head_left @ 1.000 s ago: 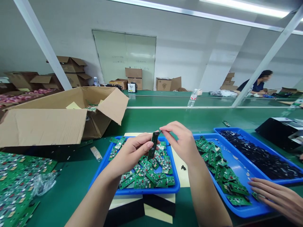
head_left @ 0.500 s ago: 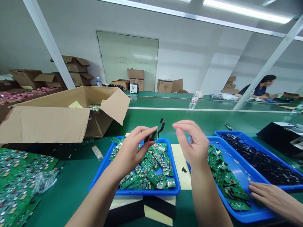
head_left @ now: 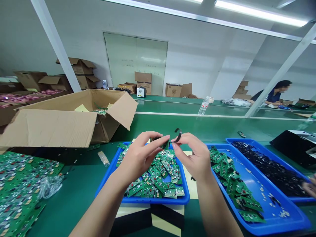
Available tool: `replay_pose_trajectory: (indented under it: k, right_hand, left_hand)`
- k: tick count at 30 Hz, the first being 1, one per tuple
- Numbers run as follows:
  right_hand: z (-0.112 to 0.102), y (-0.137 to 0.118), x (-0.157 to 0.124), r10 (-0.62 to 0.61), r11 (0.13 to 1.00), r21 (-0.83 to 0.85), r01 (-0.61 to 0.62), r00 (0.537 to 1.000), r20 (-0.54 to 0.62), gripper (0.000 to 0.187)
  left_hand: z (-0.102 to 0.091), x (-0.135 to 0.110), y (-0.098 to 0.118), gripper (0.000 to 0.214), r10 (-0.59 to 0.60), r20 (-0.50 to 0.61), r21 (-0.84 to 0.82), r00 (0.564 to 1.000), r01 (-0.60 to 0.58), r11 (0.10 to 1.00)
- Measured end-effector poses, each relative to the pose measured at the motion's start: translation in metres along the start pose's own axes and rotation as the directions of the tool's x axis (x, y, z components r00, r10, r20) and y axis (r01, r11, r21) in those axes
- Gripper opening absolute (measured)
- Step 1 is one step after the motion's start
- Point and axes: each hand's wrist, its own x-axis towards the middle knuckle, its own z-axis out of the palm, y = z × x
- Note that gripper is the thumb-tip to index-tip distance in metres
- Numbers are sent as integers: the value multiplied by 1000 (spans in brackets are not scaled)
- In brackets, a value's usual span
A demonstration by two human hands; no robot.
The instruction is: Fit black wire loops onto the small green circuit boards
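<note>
My left hand [head_left: 140,158] pinches a small green circuit board [head_left: 165,145] between thumb and fingers, held above a blue tray [head_left: 108,177] heaped with several similar green boards. My right hand [head_left: 195,156] is pinched on a curved black strip [head_left: 178,135] that curls up from the board's right end. Both hands meet just above the tray's far edge.
A second blue tray [head_left: 271,214] on the right holds more green boards, and a third [head_left: 293,196] behind it holds small black parts. An open cardboard box [head_left: 64,125] stands at left, with board panels [head_left: 19,184] before it. Another person's fingertips [head_left: 311,187] show at the right edge. A co-worker [head_left: 274,95] sits far right.
My right hand came back to the board and took hold of the black strip. The other person's hand drew away from the right tray toward the frame edge.
</note>
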Motion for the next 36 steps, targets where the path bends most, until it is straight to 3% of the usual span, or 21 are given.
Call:
replay_pose_trajectory:
  k: [9,11,13,14,16,18,20,24,28,33,36]
  right_hand:
    - [-2,10,-2,-194,981,42,190,977,88,22]
    - [-5,15,-3,-144,982,141,126,981,127,22]
    - [-5,19,-3,29,955,289,-69,989,142,19]
    - [-4,20,-3,159,905,372,-208,974,159,16]
    - [0,21,-3,381,719,509,-474,881,282,21]
    - [3,17,-3,446,532,549,-644,765,464,33]
    - [6,12,-3,421,456,542,-706,708,567,36]
    - [7,3,-3,420,442,559,-701,713,562,24]
    - [8,4,-3,386,350,628,-695,718,579,22]
    - [12,7,-2,368,174,642,-746,654,661,24]
    - [17,7,-1,373,124,637,-761,630,681,22]
  left_hand:
    - [1,0,-4,42,-28,-23,-64,999,27,998]
    - [1,1,-5,42,-23,-74,-55,997,19,998]
    - [0,1,-4,41,3,-124,-30,992,-6,1000]
    - [0,0,-4,40,22,-140,-12,990,-24,1000]
    - [0,0,-3,38,65,-144,28,987,-62,998]
    - [-1,-1,-2,36,98,-151,65,984,-89,994]
    - [-1,-1,-2,35,123,-158,100,980,-109,989]
    - [-1,-2,-5,36,125,-160,120,979,-107,987]
    - [1,-2,-4,42,63,-142,29,988,-60,998]
    - [2,2,1,44,36,-98,-111,994,-47,993]
    - [2,3,2,45,27,-76,-125,997,-36,991]
